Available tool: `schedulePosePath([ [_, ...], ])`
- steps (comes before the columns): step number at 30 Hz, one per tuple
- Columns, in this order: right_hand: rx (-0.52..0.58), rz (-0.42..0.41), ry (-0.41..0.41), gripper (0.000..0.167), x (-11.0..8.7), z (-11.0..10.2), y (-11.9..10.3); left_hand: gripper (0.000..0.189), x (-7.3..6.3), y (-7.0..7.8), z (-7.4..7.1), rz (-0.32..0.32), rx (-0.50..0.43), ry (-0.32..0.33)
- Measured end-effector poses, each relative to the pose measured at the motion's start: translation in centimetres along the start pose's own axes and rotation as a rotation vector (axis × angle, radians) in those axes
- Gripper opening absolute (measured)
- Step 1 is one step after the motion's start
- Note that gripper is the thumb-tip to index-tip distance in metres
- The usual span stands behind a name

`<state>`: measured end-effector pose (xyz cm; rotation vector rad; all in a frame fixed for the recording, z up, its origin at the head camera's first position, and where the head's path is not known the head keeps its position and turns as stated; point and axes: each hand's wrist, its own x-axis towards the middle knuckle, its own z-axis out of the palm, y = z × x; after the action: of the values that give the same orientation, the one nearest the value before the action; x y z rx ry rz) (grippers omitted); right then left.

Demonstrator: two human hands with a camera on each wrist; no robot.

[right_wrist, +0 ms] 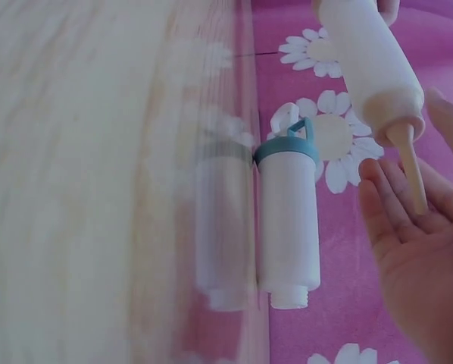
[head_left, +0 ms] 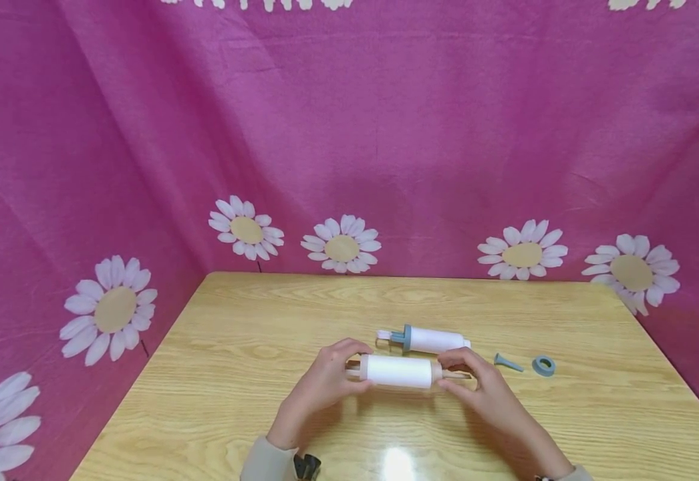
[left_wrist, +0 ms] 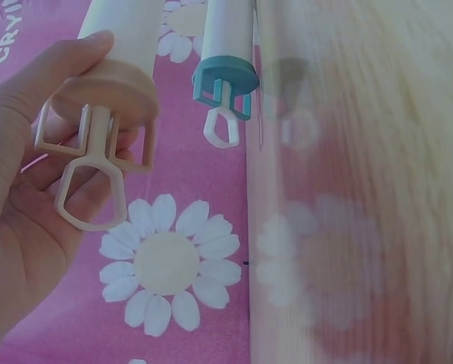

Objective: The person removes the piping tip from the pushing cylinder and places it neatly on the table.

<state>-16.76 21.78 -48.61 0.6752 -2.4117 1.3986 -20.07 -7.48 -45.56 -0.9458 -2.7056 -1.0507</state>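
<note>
A white piping syringe (head_left: 399, 371) with beige ends is held level above the table. My left hand (head_left: 333, 375) grips its handle end, thumb on the barrel beside the beige cap (left_wrist: 105, 95). The beige pull ring (left_wrist: 92, 193) sticks out past the palm. At the other end, my right hand (head_left: 486, 387) is spread around the beige collar (right_wrist: 393, 114), fingertips close to it. The right wrist view shows these fingers mostly straight, with the long beige nozzle (right_wrist: 410, 171) pointing over the palm. Whether they touch the collar is unclear.
Behind lies a second white syringe (head_left: 436, 340) with a teal cap (head_left: 407, 338), its threaded end (right_wrist: 289, 297) bare. To the right are a teal nozzle (head_left: 508, 363) and a teal ring (head_left: 544, 365) on the wooden table (head_left: 253, 321). A pink flowered cloth (head_left: 385, 133) hangs around.
</note>
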Motion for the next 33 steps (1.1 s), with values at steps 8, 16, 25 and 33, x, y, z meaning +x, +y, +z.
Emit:
schedulePosePath([
  [8,0.166,0.377,-0.035,0.031,0.4,-0.1,-0.6,0.042,-0.1,0.3,0.1,0.033,-0.001,0.014],
  [16,0.197,0.498,-0.102,0.033,0.6,-0.4,-0.8,0.043,-0.1,0.7,0.2,0.038,0.006,0.023],
  [25,0.217,0.411,-0.118,0.026,-0.2,-0.6,-0.3,0.043,0.2,0.9,0.6,0.074,0.023,0.022],
  [33,0.156,0.212,-0.053,0.012,-0.6,-0.4,-0.1,0.044,0.6,0.9,0.5,0.092,0.027,0.037],
])
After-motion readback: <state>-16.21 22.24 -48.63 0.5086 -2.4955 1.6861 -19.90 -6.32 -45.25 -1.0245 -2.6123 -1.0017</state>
